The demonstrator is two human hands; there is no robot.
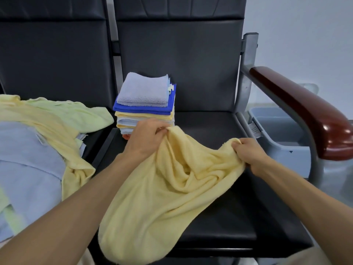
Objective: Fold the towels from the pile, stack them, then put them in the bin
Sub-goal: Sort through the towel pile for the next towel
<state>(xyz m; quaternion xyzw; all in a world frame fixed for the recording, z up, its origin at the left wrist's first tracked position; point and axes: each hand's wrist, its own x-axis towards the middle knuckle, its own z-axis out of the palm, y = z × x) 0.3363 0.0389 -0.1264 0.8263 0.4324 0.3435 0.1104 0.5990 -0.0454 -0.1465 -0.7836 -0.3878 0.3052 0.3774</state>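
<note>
A pale yellow towel point(156, 197) hangs slack between my two hands over the black seat. My left hand point(147, 136) pinches its upper edge near the stack. My right hand point(248, 152) grips the opposite edge further right. Behind my left hand stands a stack of folded towels point(144, 98), lilac on top, then blue, yellow and pale ones. The unfolded pile point(38, 142) of yellow, green and light blue towels covers the left seat. A grey bin point(280, 129) sits on the floor to the right, beyond the armrest.
Black padded seat point(219, 207) with a tall backrest point(179, 54) behind the stack. A dark red wooden armrest point(305, 109) on a grey metal frame stands between the seat and the bin. White wall at the right.
</note>
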